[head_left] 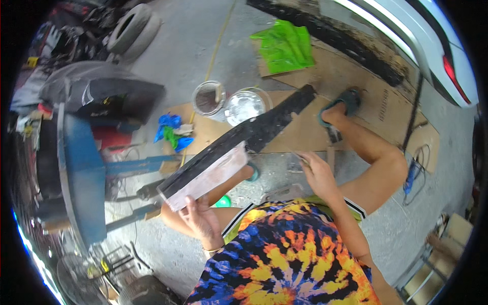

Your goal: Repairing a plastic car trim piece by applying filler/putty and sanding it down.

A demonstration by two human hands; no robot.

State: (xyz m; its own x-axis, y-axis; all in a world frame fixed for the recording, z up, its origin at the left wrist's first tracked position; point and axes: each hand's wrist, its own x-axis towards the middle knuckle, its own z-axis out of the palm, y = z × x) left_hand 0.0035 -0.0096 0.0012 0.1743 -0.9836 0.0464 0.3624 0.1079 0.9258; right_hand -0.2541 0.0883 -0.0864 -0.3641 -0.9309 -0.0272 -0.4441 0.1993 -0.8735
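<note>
A long black panel (pixel 229 136) slants up to the right in front of me, between my legs. Along its near side runs a pale, pink-smeared strip (pixel 209 176); I cannot tell whether it is a coated part of the panel or a separate piece. My left hand (pixel 201 218) grips the strip's lower left end, thumb on top and the other fingers partly hidden. To the right, apart from the panel, my right hand (pixel 319 175) is closed on a thin flat tool (pixel 301 157), too small and blurred to name exactly.
Beyond the panel stand an open can (pixel 208 97) and a clear-topped tub (pixel 245 107). Flattened cardboard (pixel 290 134) covers the floor, with a green plastic sheet (pixel 284 48) on it. A blue metal stand (pixel 84 178) is at left, a white car (pixel 442 30) at far right.
</note>
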